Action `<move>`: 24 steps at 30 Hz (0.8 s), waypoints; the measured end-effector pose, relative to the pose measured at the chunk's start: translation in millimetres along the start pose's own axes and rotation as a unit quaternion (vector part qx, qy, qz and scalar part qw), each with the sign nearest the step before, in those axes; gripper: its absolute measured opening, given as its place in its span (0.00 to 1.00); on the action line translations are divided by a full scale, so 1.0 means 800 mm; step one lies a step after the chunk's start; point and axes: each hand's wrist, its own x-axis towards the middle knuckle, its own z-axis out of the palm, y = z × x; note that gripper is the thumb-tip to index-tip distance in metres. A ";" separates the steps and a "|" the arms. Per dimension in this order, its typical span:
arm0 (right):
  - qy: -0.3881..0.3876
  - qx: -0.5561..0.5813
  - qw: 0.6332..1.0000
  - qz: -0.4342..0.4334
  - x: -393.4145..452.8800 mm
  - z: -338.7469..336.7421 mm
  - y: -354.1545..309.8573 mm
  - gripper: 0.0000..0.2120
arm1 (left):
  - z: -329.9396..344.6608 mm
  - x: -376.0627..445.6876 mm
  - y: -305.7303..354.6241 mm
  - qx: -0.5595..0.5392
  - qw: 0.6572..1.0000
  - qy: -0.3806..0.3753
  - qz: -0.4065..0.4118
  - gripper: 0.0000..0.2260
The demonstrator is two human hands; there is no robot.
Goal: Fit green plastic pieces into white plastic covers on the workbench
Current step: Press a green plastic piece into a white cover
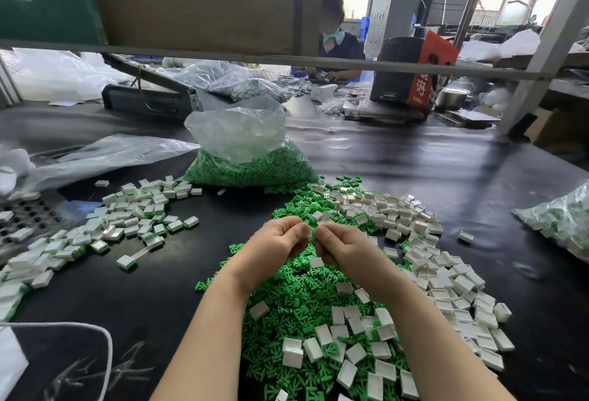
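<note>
Above the black table (143,289) both bare hands meet at mid-frame, fingertips together. The left hand (277,241) and the right hand (339,246) each curl their fingers in a pinching grip round one small white plastic cover (314,229) held between them — whether a green piece already sits inside it cannot be told, since the fingers hide most of it. Directly beneath the forearms lies a broad heap of loose green plastic pieces (296,298), branched in shape, with white rectangular covers scattered on top of it. To the right of the hands a larger spread of empty white covers (446,276) runs from far to near along the heap's edge. On the left side of the table sits a separate pile of white covers with green showing at their edges (134,215). Behind the hands stands an open clear plastic bag full of green pieces (248,158), and at the right edge lies another clear bag of white and green parts (561,219). Across the table, beyond a grey metal rail (318,62), another person (334,37) sits working beside a red and black cardboard box (411,72).
</note>
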 end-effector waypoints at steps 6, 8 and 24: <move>-0.015 0.011 1.000 -0.006 -0.004 -0.012 0.000 0.15 | 0.007 0.006 0.005 -0.013 1.000 -0.021 0.009 0.14; -0.025 0.002 1.000 -0.005 -0.005 -0.016 -0.001 0.14 | 0.009 0.007 0.004 -0.021 0.999 -0.024 0.013 0.14; -0.032 0.058 0.998 0.020 -0.011 -0.020 0.001 0.13 | 0.013 0.010 0.004 -0.031 0.998 -0.042 0.018 0.15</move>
